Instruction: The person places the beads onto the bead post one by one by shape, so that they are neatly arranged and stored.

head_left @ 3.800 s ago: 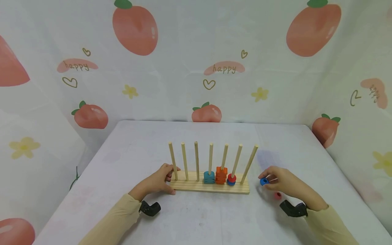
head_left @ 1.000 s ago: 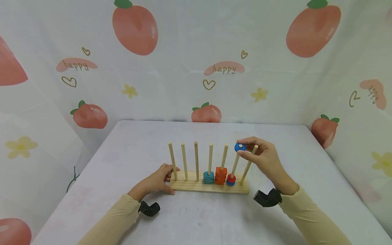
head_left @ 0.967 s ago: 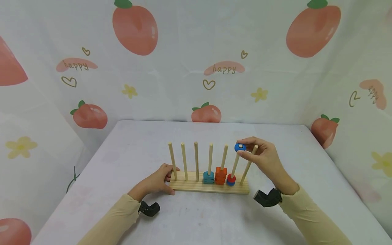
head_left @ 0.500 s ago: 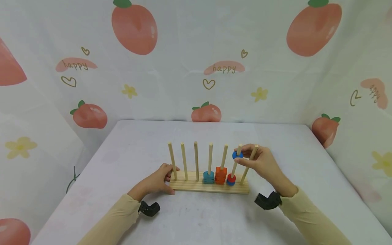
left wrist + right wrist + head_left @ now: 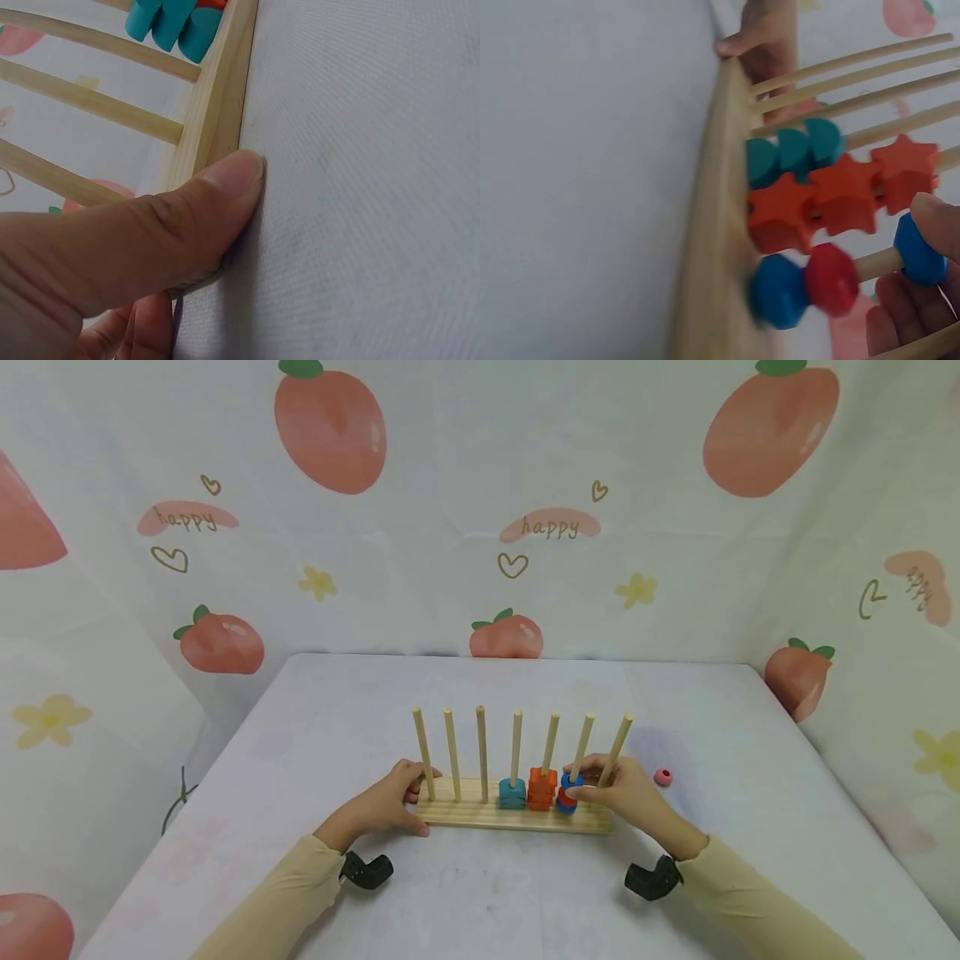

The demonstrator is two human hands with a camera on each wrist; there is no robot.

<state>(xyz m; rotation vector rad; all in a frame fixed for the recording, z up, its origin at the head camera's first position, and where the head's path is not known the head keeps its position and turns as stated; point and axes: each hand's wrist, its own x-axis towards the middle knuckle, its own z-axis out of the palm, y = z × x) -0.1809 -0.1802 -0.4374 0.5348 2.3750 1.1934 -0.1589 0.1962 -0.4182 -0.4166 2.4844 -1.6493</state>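
Observation:
My left hand (image 5: 382, 802) grips the left end of a wooden base (image 5: 480, 820) with a row of upright pegs, its thumb (image 5: 232, 172) against the front edge. At the second peg (image 5: 583, 739) from the right, my right hand (image 5: 633, 793) pinches a blue bead (image 5: 919, 251) threaded on it. Below that bead sit a red bead (image 5: 831, 279) and another blue bead (image 5: 778, 291) at the bottom; bare peg shows between the held bead and the red one in the right wrist view. Orange stars (image 5: 845, 187) are stacked on the neighbouring peg, teal rounded pieces (image 5: 795, 154) beyond.
A loose pinkish-red bead (image 5: 663, 777) lies on the white tabletop (image 5: 480, 893), right of the base and behind my right forearm. The three left pegs and the rightmost one carry no pieces. A patterned cloth (image 5: 420, 568) hangs behind the table.
My right hand has carried the blue bead from the table's right side to the peg top, then slid it down. The loose red bead now shows farther back. My left hand stays put.

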